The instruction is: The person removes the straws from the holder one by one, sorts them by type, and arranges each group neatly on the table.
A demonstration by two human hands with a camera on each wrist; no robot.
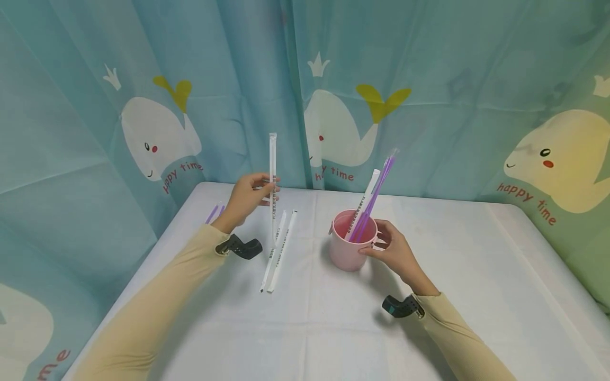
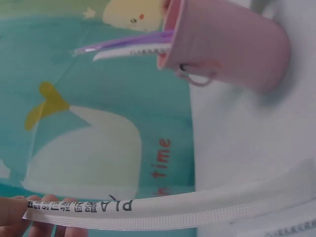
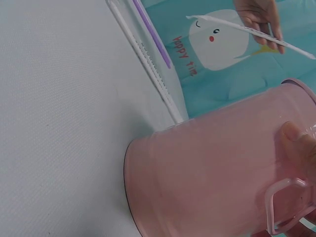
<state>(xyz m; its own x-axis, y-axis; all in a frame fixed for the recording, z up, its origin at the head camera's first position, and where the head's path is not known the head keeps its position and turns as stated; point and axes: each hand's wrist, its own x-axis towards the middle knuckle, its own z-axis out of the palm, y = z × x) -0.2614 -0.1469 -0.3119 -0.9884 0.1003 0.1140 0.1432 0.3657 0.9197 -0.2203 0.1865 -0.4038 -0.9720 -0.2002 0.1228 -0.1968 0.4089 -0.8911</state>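
Note:
Between thumb and fingers, my left hand (image 1: 245,198) pinches a white paper-wrapped straw (image 1: 272,159) and holds it upright above the table's left part. Printed lettering on its wrapper shows in the left wrist view. A small pink bucket (image 1: 344,256) stands right of it, gripped near the rim by my right hand (image 1: 396,253), thumb on the near side. In the bucket lean a white wrapped straw (image 1: 364,203) and purple straws (image 1: 379,185) in clear wrap. The bucket's side handle (image 3: 270,207) shows below the thumb in the right wrist view.
Two more white wrapped straws (image 1: 284,248) lie side by side on the white-covered table (image 1: 329,338), left of the bucket. Purple straws (image 1: 214,212) lie farther left, partly hidden behind my left arm. A blue-green whale-print curtain (image 1: 252,63) hangs behind the table.

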